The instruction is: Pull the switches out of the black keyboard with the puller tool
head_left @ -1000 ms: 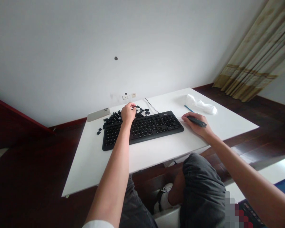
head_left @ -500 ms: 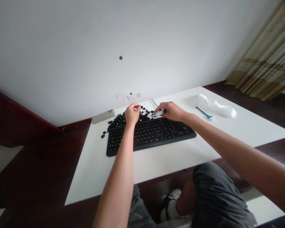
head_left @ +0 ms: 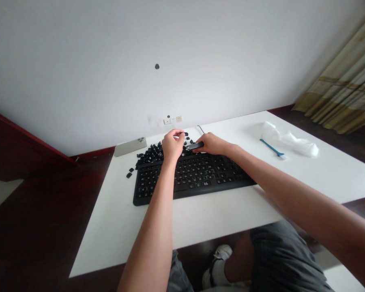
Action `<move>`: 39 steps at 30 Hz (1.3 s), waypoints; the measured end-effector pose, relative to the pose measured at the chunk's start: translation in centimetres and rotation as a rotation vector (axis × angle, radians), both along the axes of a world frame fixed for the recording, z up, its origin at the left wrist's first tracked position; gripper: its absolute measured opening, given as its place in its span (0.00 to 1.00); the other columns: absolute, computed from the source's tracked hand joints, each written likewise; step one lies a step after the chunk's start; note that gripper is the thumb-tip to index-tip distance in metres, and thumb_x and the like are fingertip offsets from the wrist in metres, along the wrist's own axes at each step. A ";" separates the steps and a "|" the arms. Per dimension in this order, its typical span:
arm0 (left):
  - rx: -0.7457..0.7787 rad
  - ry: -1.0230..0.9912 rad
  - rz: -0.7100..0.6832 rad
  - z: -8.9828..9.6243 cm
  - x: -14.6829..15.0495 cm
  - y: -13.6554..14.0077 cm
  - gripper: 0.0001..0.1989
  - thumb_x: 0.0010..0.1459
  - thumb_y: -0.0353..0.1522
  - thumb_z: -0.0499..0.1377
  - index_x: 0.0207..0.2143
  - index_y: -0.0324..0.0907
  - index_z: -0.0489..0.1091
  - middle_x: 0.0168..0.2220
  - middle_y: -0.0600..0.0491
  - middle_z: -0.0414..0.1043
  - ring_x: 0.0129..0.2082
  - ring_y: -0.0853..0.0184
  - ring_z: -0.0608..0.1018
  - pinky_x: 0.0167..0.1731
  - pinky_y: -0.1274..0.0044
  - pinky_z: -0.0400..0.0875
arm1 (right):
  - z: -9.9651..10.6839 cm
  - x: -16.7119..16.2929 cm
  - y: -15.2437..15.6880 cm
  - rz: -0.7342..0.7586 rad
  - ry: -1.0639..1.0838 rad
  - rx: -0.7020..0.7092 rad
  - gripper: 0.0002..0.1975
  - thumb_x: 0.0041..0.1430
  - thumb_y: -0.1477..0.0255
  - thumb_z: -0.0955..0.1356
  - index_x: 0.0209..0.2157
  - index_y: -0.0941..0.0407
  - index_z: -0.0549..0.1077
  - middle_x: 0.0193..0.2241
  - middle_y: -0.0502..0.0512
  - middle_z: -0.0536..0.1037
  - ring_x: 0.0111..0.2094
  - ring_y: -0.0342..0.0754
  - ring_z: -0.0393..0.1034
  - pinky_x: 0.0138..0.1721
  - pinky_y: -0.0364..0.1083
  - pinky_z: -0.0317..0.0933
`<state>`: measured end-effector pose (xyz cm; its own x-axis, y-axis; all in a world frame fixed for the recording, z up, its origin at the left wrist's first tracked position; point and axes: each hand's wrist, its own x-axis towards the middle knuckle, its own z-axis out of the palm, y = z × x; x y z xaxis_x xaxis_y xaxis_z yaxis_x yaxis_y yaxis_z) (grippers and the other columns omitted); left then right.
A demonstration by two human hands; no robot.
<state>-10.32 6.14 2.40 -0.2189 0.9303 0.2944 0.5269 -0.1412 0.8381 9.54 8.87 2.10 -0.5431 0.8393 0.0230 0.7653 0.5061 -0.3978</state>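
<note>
Keyboard, its sockets bare of caps, lies across the white desk, with loose keycaps heaped along its far edge. Left hand: the fingers are drawn together above the heap and seem to pinch a black piece, too small to identify surely. Right hand: the fingers are closed around a dark tool, its tip at the heap. A phone lies left of the keycaps; a blue brush lies to the right.
</note>
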 end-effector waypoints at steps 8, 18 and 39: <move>0.019 0.057 -0.011 0.0 0.2 -0.2 0.05 0.64 0.33 0.63 0.40 0.47 0.81 0.40 0.54 0.85 0.35 0.66 0.80 0.40 0.74 0.71 | 0.1 -0.1 -0.7 0.069 -0.024 0.077 0.04 0.61 0.72 0.73 0.33 0.55 0.84 0.27 0.54 0.80 0.29 0.46 0.64 0.37 0.48 0.55; 0.037 0.274 0.003 -0.7 0.8 -0.4 0.04 0.62 0.32 0.65 0.39 0.47 0.81 0.36 0.53 0.83 0.34 0.63 0.81 0.41 0.72 0.72 | 1.0 4.0 0.4 -0.094 0.288 0.157 0.07 0.63 0.68 0.72 0.36 0.57 0.81 0.28 0.53 0.78 0.31 0.45 0.65 0.36 0.46 0.55; 0.163 0.542 -0.204 0.2 6.0 -3.5 0.09 0.63 0.38 0.62 0.34 0.51 0.82 0.30 0.52 0.77 0.31 0.60 0.76 0.41 0.67 0.73 | 2.8 16.3 -1.0 0.387 0.434 -0.888 0.21 0.64 0.54 0.76 0.36 0.58 0.76 0.24 0.44 0.62 0.24 0.38 0.49 0.23 0.43 0.43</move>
<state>-4.36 2.68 2.55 0.1802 0.8711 0.4569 0.8217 -0.3886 0.4169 25.85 7.90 4.90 -0.8695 0.4216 -0.2574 0.3179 0.0786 -0.9449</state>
